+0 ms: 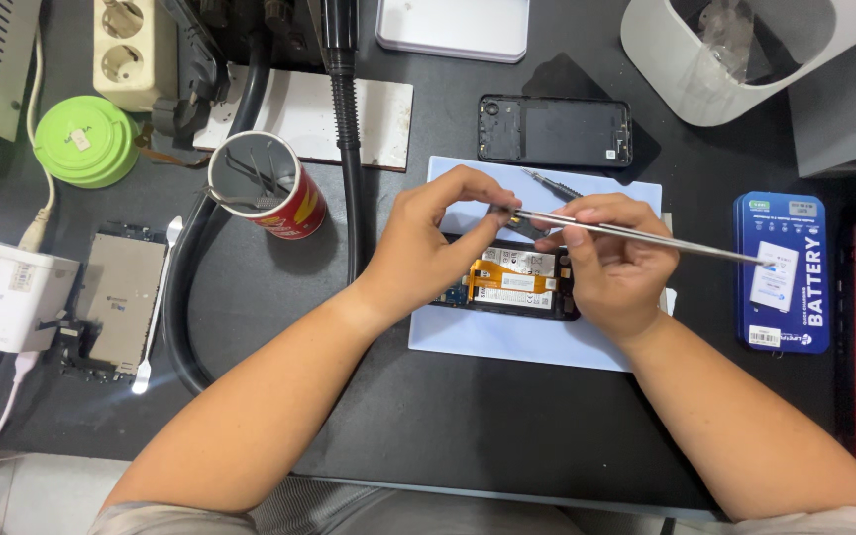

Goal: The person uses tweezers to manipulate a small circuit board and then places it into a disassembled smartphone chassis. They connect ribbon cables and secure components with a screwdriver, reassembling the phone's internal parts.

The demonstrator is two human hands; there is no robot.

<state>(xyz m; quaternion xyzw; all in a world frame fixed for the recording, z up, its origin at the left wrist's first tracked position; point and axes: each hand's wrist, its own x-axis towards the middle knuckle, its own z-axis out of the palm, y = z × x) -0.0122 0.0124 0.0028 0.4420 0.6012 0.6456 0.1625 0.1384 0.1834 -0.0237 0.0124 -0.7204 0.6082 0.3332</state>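
An opened phone (517,282) with an orange flex cable and a white battery lies on a pale blue mat (507,342). My right hand (611,263) holds long metal tweezers (646,238) whose tips point left, above the phone's upper edge. My left hand (438,243) is curled over the phone's left end, thumb and forefinger pinched together at the tweezer tips. Whatever small part sits between them is too small to see. A screwdriver (552,183) lies on the mat behind the hands.
A black phone back cover (555,131) lies beyond the mat. A blue battery box (783,272) sits right. A red can with tools (269,188), a black hose (349,149), a green round tin (86,141), another dismantled phone (116,302) and a white charger (7,292) stand left.
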